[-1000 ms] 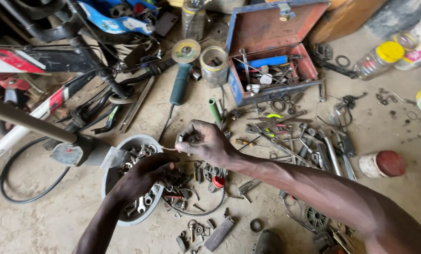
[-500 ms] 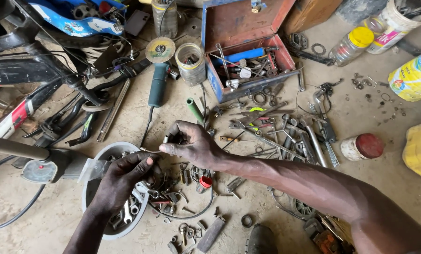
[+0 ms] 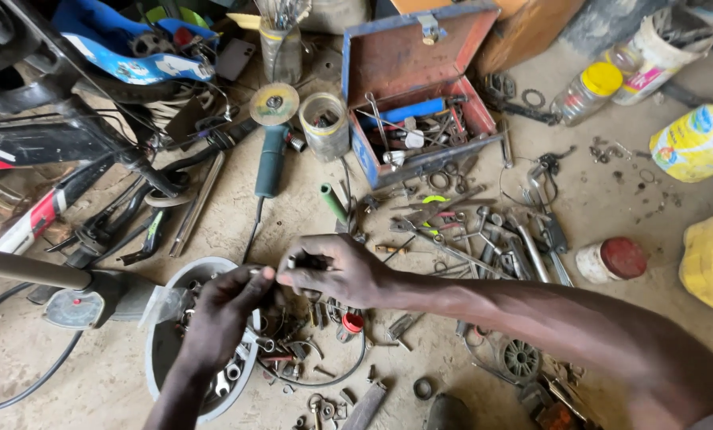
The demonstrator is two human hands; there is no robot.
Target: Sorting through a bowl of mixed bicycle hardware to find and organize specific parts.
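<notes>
Down on the dusty concrete floor point(image 3: 627, 207), largest first: beyond the grip, at the far edge of the scatter, a red and blue metal toolbox point(image 3: 420, 87) lies open with wrenches and a blue-handled tool inside. Off to the left of the grip lies a black and red frame point(image 3: 70, 151) with cables. Directly beneath the left hand sits a grey round bowl point(image 3: 165, 350) holding spanners and nuts. To the right of the grip, well apart, a yellow jug point(image 3: 711, 259) and a yellow bag point(image 3: 695, 143) rest at the edge of view. Ahead and a little left of the grip lies a green-handled angle grinder point(image 3: 269, 151) with its disc upward, a tin of bits point(image 3: 325, 123) just beside it. Near the right forearm stands a small red-lidded can point(image 3: 611, 259).

The right hand point(image 3: 336, 275) is closed around a small dark metal part point(image 3: 309, 261), its fingers curled over it. The left hand point(image 3: 225, 314) meets it from below, thumb and fingertips pinched on a small metal piece point(image 3: 254, 271) that touches the same part. Both hands are held together just above the bowl's rim and a heap of loose bolts and springs point(image 3: 309, 342). What the small piece is I cannot tell.
</notes>
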